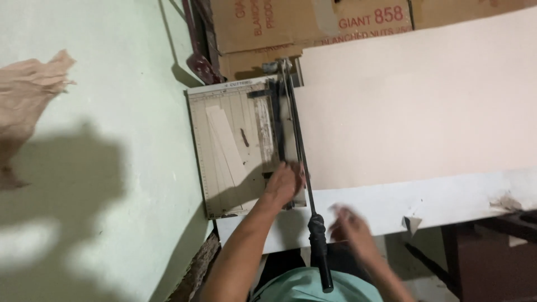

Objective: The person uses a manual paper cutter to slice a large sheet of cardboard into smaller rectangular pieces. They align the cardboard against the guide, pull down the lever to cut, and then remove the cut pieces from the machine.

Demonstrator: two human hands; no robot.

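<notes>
A paper cutter (224, 117) with a beige gridded base sits on a white table (425, 198). Its long blade arm (299, 145) lies lowered, and the black handle (320, 246) sticks out over the table's near edge. My left hand (284, 183) rests palm down at the near end of the cutter, beside the blade arm, fingers closed on its surface. My right hand (349, 223), blurred, hovers just right of the black handle without touching it, fingers loosely apart. A narrow cut strip (225, 142) lies on the cutter base. A large pale sheet (414, 106) lies right of the blade.
A pale green wall (112, 168) stands to the left, with torn brown paper (28, 95) stuck on it. Brown cardboard boxes (279, 28) are stacked behind the cutter. Torn paper scraps (506, 202) lie at the table's right edge. A dark frame (481, 257) is under the table.
</notes>
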